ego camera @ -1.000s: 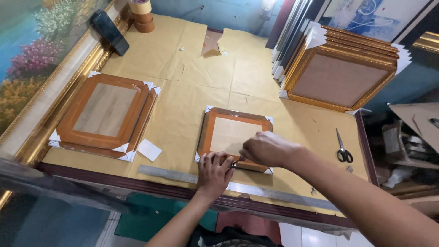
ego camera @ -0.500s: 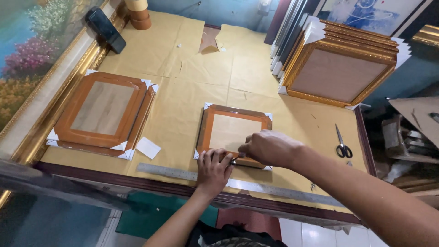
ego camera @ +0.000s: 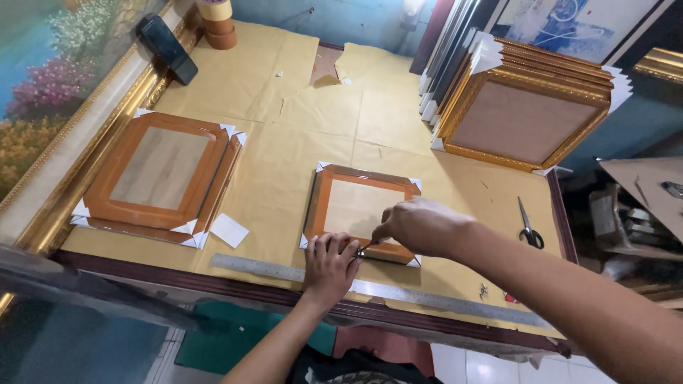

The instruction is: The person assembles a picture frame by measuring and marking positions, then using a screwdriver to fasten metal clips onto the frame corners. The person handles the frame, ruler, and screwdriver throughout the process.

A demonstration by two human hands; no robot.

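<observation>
1. While lying flat on brown paper (ego camera: pixel 284 171) near the table's front edge, the frame (ego camera: pixel 356 210) has both hands on its lower rail.
2. Left hand (ego camera: pixel 331 264) presses flat, fingers spread, gripping nothing.
3. Right hand (ego camera: pixel 420 226) pinches a small tool (ego camera: pixel 364 249).
4. Ruler (ego camera: pixel 270 269) lies just below.

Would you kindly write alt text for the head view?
Two bare hands, left hand and right hand, work at the near edge of an orange picture frame on a paper-covered table, beside a metal ruler and scissors.
</observation>
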